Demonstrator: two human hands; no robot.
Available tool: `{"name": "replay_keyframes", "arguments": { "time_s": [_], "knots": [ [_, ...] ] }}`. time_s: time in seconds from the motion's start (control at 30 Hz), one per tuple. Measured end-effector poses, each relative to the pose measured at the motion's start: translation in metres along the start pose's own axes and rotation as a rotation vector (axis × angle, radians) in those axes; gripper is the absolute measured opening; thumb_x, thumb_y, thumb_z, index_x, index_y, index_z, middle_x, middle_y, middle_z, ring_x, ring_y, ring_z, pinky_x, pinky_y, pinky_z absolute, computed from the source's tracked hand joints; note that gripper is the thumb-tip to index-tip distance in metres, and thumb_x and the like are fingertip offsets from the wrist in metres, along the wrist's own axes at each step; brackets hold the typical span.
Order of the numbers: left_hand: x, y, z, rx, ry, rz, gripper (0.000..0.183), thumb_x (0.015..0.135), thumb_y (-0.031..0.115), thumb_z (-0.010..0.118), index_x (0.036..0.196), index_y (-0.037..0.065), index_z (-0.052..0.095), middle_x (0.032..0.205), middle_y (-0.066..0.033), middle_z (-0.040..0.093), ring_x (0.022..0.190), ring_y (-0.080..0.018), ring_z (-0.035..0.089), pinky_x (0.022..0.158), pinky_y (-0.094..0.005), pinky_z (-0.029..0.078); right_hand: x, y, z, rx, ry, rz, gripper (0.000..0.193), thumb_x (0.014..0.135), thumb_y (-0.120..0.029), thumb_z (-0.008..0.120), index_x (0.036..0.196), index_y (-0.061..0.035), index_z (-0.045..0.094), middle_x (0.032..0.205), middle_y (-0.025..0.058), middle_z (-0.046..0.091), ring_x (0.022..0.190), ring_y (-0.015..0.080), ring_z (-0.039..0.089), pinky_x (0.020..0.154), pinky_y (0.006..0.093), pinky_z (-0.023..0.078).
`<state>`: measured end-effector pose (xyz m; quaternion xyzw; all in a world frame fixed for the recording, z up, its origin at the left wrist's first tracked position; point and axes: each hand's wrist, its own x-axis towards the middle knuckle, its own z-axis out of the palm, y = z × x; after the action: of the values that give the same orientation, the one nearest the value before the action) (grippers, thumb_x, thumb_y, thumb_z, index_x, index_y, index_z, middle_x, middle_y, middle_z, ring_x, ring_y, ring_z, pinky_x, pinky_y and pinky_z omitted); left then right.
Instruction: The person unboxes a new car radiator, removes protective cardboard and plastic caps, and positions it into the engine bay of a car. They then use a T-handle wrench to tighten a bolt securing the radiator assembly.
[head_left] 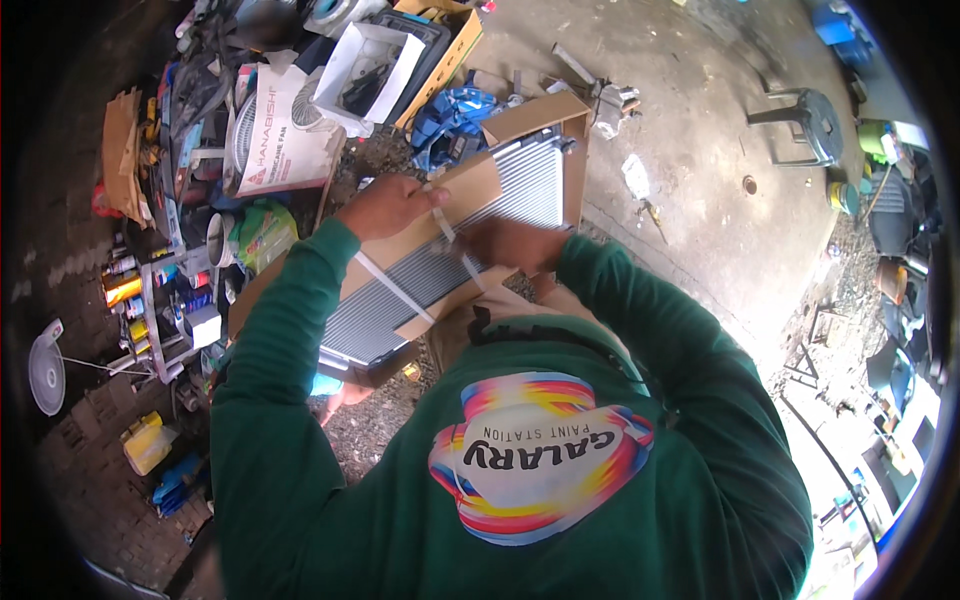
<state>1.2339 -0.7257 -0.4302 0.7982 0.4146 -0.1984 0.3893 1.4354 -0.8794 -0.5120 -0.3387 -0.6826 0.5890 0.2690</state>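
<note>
A long silver radiator [385, 317] with fine parallel fins lies slanted across my lap, framed by brown cardboard packing [475, 190]. Two pale straps cross it: one strap [395, 288] toward its lower left, another strap [472, 273] near the middle. My left hand [392, 205] is closed over the far long edge of the cardboard, its thumb beside the upper end of the middle strap. Over the fins, my right hand [515, 245] is at that same strap. Motion blurs its fingers, so their grip on the strap is unclear.
At the left stand a fan box [285, 135], a white open box [368, 75] and a shelf of cans and bottles [150, 300]. Blue cloth [450, 120] lies beyond the radiator. A dark stool [812, 125] stands on the concrete floor [700, 200] at right.
</note>
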Motion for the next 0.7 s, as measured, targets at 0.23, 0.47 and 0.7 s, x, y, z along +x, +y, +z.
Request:
{"name": "replay_keyframes", "arguments": {
  "time_s": [0.23,0.47,0.7],
  "knots": [
    [0.002,-0.031,0.002,-0.222,0.041,-0.206,0.066,0.099,0.061,0.060,0.095,-0.003,0.074,0.069,-0.0088,0.064,0.067,-0.0161,0.058,0.065,-0.0365,0.048,-0.021,-0.048,-0.002,0.207,0.004,0.166,0.031,0.102,-0.017,0.051,0.123,0.0018,0.064,0.101,0.0188,0.068,0.090,0.0267,0.067,0.083,0.0393,0.053],
    [-0.001,-0.034,-0.014,-0.095,-0.017,-0.138,0.077,0.096,0.071,0.055,0.104,-0.003,0.075,0.078,-0.0131,0.069,0.076,-0.0234,0.065,0.071,-0.0394,0.049,-0.031,-0.050,-0.001,0.369,0.078,0.261,0.026,0.098,-0.010,0.054,0.118,0.0025,0.064,0.092,0.0131,0.064,0.084,0.0173,0.060,0.076,0.0333,0.050],
    [-0.020,0.003,-0.043,-0.007,-0.303,-0.172,0.098,0.092,0.075,0.056,0.152,-0.001,0.043,0.140,-0.0282,0.060,0.128,-0.0382,0.060,0.108,-0.0412,0.045,0.032,-0.053,0.009,-0.210,0.198,-0.001,0.021,0.095,-0.009,0.059,0.113,-0.0036,0.068,0.092,0.0178,0.071,0.085,0.0362,0.070,0.079,0.0442,0.055]
  ]
}}
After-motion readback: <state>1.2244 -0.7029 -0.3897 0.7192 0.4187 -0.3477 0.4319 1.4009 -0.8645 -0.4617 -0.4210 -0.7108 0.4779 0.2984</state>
